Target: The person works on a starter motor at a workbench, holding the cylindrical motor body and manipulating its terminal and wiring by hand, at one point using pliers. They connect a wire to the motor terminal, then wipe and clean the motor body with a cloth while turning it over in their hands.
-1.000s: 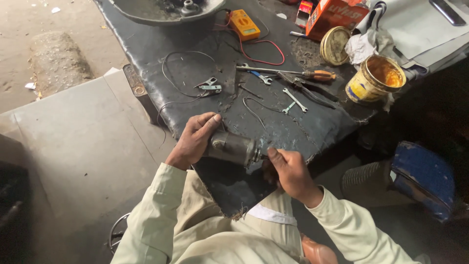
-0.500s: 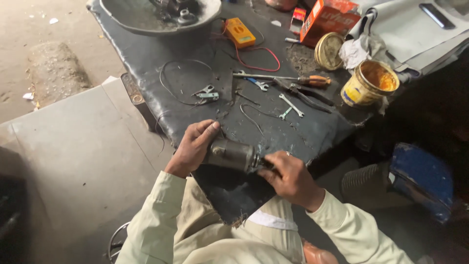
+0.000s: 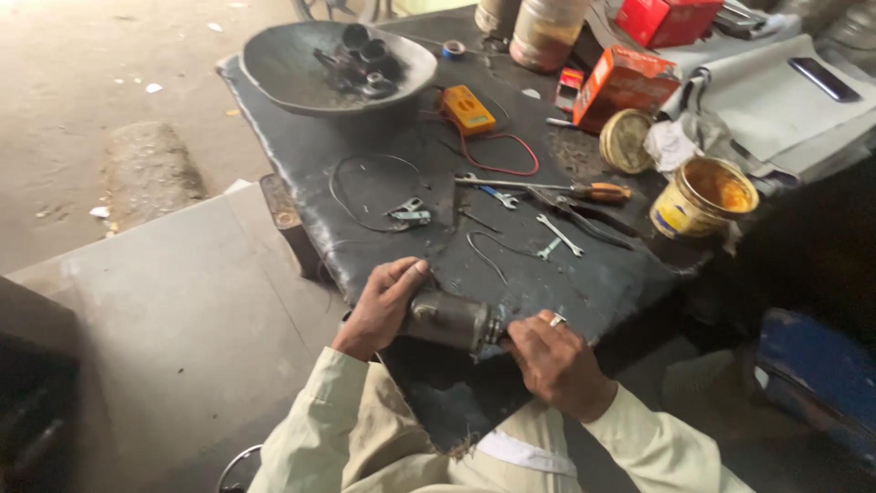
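A dark metal cylinder, a small motor body (image 3: pixel 449 319), lies on its side at the near edge of a black mat (image 3: pixel 383 164). My left hand (image 3: pixel 381 306) wraps around its left end, thumb on top. At the cylinder's right end my right hand (image 3: pixel 555 361) closes its fingers on the end piece; a ring shows on one finger. Both sleeves are pale cream.
On the mat lie a screwdriver with an orange handle (image 3: pixel 557 189), small spanners (image 3: pixel 558 234), bent wires (image 3: pixel 365 187), an orange meter (image 3: pixel 469 110) and a grey bowl of dark parts (image 3: pixel 333 68). An open yellow grease tin (image 3: pixel 703 196) and orange boxes (image 3: pixel 620 87) stand at right. A concrete slab (image 3: pixel 164 319) lies left.
The camera view has tilted so the bench sits lower in frame. Both hands keep hold of the cylinder; the right hand has shifted closer onto its right end.
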